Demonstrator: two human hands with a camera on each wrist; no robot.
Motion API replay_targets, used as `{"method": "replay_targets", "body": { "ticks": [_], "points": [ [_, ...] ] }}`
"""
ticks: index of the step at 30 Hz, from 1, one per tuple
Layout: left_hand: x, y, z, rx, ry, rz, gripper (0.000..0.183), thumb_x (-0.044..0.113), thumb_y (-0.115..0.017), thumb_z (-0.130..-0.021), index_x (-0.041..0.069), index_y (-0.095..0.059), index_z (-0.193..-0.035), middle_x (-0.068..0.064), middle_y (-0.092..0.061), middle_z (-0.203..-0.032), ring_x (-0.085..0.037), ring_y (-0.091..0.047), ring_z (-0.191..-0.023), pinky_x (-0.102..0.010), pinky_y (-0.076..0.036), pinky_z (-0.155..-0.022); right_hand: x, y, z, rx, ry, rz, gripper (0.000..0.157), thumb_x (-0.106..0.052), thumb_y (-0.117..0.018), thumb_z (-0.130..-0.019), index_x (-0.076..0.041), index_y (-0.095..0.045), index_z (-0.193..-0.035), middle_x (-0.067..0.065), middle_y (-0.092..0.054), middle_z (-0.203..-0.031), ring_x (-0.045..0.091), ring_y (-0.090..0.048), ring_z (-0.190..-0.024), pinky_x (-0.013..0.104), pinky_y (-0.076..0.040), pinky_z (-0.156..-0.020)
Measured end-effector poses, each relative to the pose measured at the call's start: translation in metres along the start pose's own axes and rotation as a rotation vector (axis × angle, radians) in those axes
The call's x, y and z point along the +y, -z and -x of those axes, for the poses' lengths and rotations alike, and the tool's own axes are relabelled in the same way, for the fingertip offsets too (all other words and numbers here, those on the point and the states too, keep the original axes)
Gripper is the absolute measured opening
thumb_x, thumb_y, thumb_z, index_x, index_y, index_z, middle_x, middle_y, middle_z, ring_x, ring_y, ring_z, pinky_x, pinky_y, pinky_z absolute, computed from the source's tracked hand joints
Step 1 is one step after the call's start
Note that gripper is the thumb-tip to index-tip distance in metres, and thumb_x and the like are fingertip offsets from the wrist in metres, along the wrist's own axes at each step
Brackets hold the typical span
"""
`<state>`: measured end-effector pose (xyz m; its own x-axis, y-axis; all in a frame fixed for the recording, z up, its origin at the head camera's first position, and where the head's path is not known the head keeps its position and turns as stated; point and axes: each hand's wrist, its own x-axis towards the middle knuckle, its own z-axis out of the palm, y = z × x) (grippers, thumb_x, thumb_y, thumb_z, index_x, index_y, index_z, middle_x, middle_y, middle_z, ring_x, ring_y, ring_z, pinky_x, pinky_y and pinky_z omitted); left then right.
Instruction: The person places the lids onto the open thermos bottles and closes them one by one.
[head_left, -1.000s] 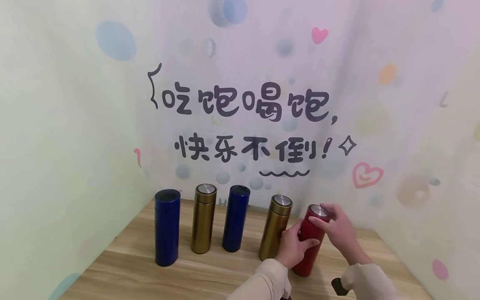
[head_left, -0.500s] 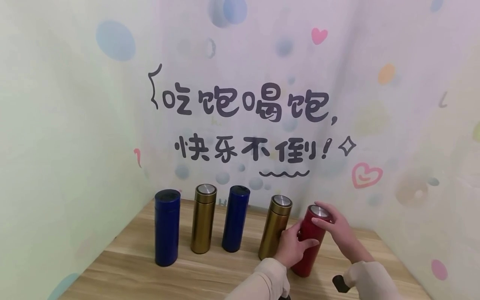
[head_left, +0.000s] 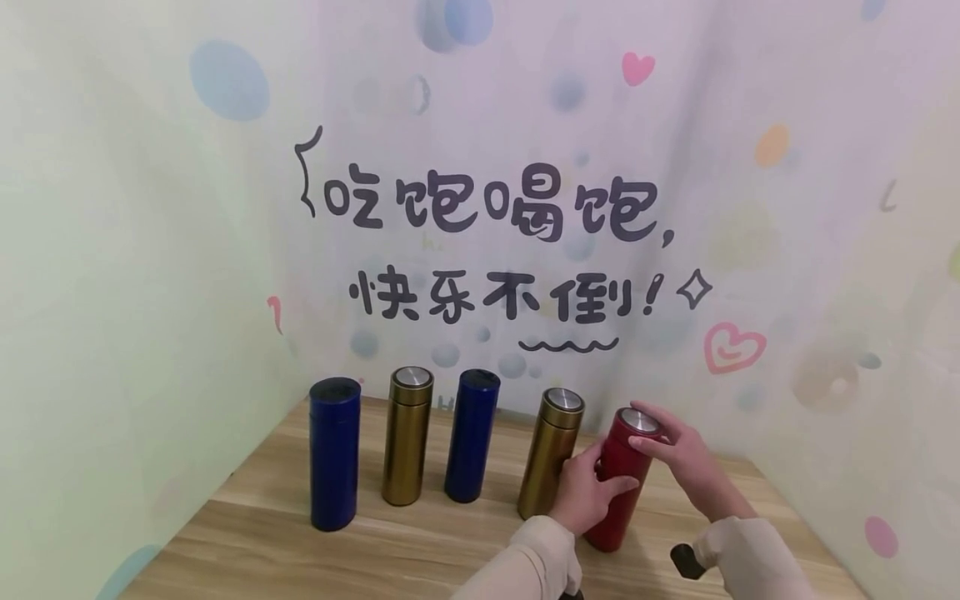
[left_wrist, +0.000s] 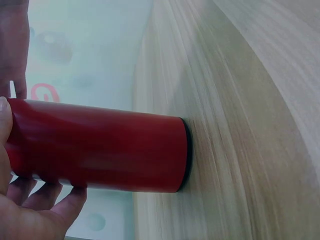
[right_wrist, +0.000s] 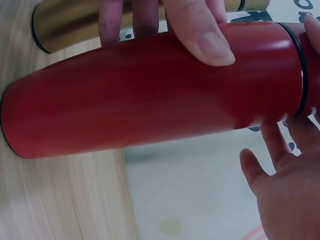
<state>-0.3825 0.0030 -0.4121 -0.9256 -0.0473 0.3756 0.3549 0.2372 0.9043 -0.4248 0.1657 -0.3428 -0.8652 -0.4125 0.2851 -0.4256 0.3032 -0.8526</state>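
A red thermos flask (head_left: 613,527) stands upright on the wooden table at the right end of a row. My left hand (head_left: 583,495) grips its body around the middle, thumb on the near side. At the top, my right hand (head_left: 690,460) holds the red lid (right_wrist: 313,75) with its silver disc, thumb in front and fingers behind. A dark ring marks the seam below the lid in the right wrist view. The left wrist view shows the flask's black base (left_wrist: 186,155) on the table. Just left of my left hand is a gold flask (head_left: 551,454).
Further left on the table (head_left: 420,554) stand a blue flask (head_left: 472,442), another gold flask (head_left: 406,454) and a second blue flask (head_left: 334,458), all upright. A printed cloth backdrop (head_left: 480,125) rises close behind and at both sides.
My right hand has turned slightly counterclockwise around the lid: its thumb has shifted right and its far fingers left. The left hand and the red flask stay in place.
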Motion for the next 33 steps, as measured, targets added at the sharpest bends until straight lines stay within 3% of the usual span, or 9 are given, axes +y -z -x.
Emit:
{"method": "replay_targets", "body": {
  "ticks": [7, 13, 18, 27, 33],
  "points": [
    [0.0, -0.005, 0.001, 0.032, -0.011, -0.025, 0.042, 0.031, -0.078, -0.082, 0.029, -0.062, -0.121, 0.014, -0.067, -0.103, -0.003, -0.061, -0.089, -0.026, -0.053, -0.081, -0.001, -0.002, 0.002, 0.075, -0.044, 0.033, 0.066, -0.029, -0.07, -0.09, -0.013, -0.042, -0.147, 0.021, -0.051, -0.136, 0.036, -0.049, -0.12, 0.06, -0.038, -0.099],
    [-0.001, -0.005, 0.003, 0.04, -0.004, -0.023, 0.043, 0.029, -0.079, -0.082, 0.028, -0.062, -0.122, 0.013, -0.067, -0.105, -0.003, -0.061, -0.09, -0.027, -0.053, -0.081, 0.002, -0.006, 0.003, 0.08, -0.044, 0.023, 0.065, -0.029, -0.072, -0.089, -0.013, -0.044, -0.146, 0.021, -0.052, -0.135, 0.038, -0.049, -0.119, 0.059, -0.039, -0.098],
    [0.002, -0.001, 0.003, 0.028, -0.022, -0.058, 0.043, 0.027, -0.078, -0.083, 0.026, -0.06, -0.122, 0.013, -0.065, -0.106, -0.003, -0.06, -0.092, -0.028, -0.052, -0.084, 0.003, -0.009, 0.002, 0.067, -0.012, 0.0, 0.063, -0.027, -0.07, -0.091, -0.013, -0.043, -0.146, 0.021, -0.05, -0.137, 0.04, -0.049, -0.12, 0.06, -0.038, -0.099],
    [0.011, 0.01, 0.001, -0.041, -0.022, -0.158, 0.042, 0.028, -0.077, -0.085, 0.024, -0.057, -0.122, 0.012, -0.064, -0.107, -0.004, -0.059, -0.095, -0.031, -0.052, -0.087, -0.001, -0.01, 0.004, 0.039, 0.018, 0.012, 0.069, -0.029, -0.063, -0.095, -0.015, -0.028, -0.154, 0.021, -0.036, -0.149, 0.046, -0.033, -0.133, 0.069, -0.03, -0.101],
    [0.014, 0.017, 0.009, -0.069, 0.01, -0.159, 0.053, 0.033, -0.076, -0.085, 0.023, -0.056, -0.133, 0.011, -0.063, -0.122, -0.009, -0.057, -0.114, -0.039, -0.048, -0.096, 0.0, -0.002, 0.013, 0.062, 0.078, 0.048, 0.067, -0.025, -0.06, -0.097, -0.01, -0.026, -0.153, 0.024, -0.035, -0.149, 0.043, -0.029, -0.137, 0.066, -0.029, -0.104]
  ]
}}
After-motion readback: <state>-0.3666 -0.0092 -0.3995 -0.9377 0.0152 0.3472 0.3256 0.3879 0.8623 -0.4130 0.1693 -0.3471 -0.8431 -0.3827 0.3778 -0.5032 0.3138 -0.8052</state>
